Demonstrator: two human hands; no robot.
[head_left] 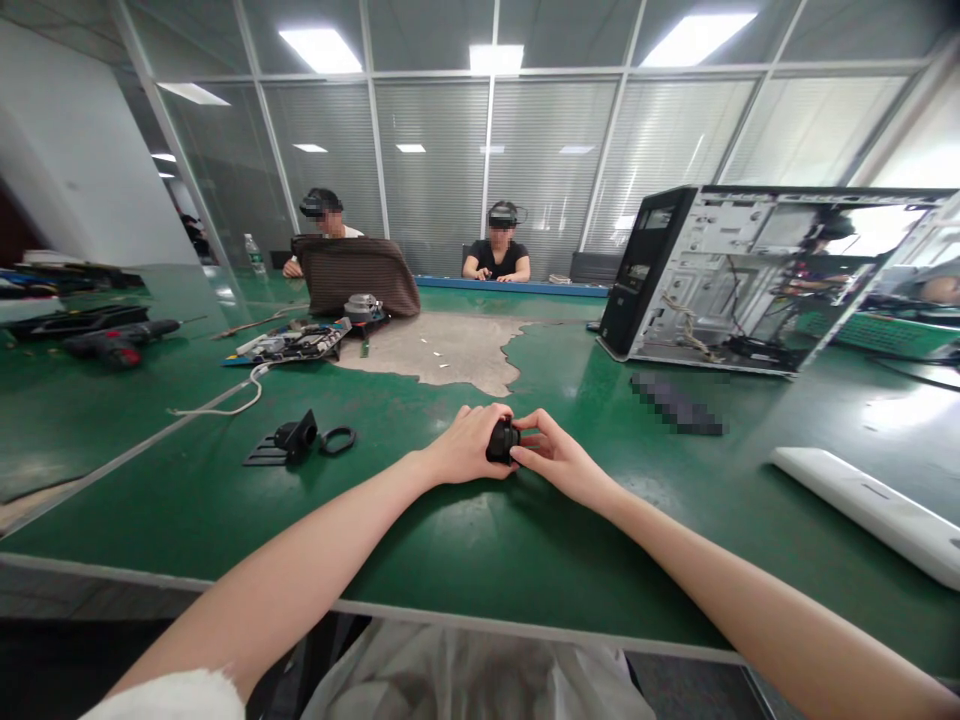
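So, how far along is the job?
Nothing looks clearly finished. In hand: a small rounded black part, held by the left hand, with the right hand at its side. Apparently left: the thin black ring and slotted black bracket, lying loose on the green table.

Small black part, between hands point(471, 443)

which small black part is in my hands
The chunky one, between left hand and right hand; the ring and bracket lie apart on the table.
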